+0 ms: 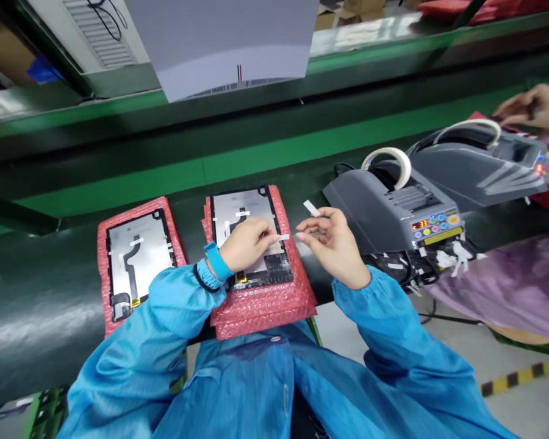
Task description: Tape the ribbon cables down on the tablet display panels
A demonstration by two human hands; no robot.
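Left hand (247, 244) rested on the panel (256, 204) at centre of the worktop (50, 292), fingers pinching a tape strip (282, 236). Right hand (336, 247) sat at its 3 o'clock, fingers loosely open, a second strip (311, 208) stuck to one fingertip.

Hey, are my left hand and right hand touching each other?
Apart. The head view shows red bubble wrap between the left hand, pinching a tape strip, and the right hand.

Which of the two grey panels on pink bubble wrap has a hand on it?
The right panel, on the thicker bubble wrap stack: the left hand rests on it, pinching a tape strip. The left panel lies untouched.
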